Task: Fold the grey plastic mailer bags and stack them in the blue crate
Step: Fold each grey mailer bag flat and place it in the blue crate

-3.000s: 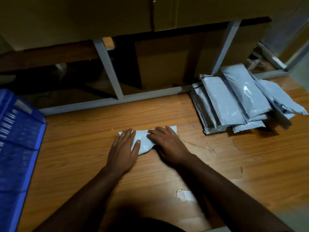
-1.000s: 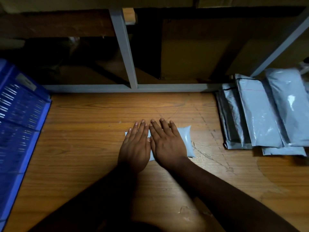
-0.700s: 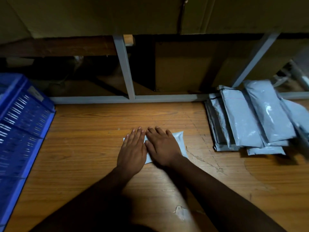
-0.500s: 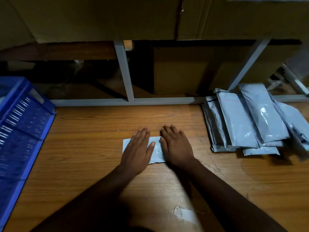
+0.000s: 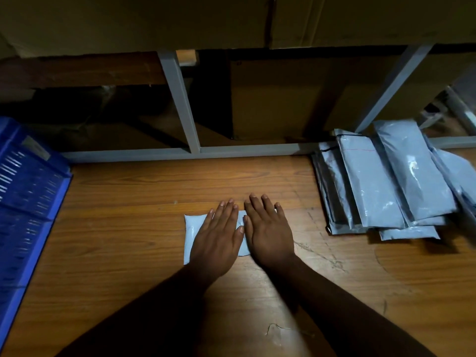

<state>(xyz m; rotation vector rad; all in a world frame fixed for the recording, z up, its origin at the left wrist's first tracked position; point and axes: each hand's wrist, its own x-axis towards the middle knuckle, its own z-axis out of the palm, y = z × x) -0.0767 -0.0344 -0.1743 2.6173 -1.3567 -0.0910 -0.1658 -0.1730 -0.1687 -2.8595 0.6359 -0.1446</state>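
Palms flat, you press your left hand (image 5: 218,237) and right hand (image 5: 268,231) side by side, fingers straight, on the folded mailer (image 5: 191,234), likely to set its crease. It lies beneath both on the wooden table (image 5: 123,228), between the blue crate (image 5: 28,202) and the unfolded pile (image 5: 386,181).

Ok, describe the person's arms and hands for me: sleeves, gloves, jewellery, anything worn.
Both arms are bare as far up as the head view shows; no sleeve edge is visible. The left hand and the right hand wear no gloves, and no rings, watch or bracelets show on fingers or wrists. Fingernails are short and unpainted. The lower forearms sit in deep shadow, so small marks there cannot be told.
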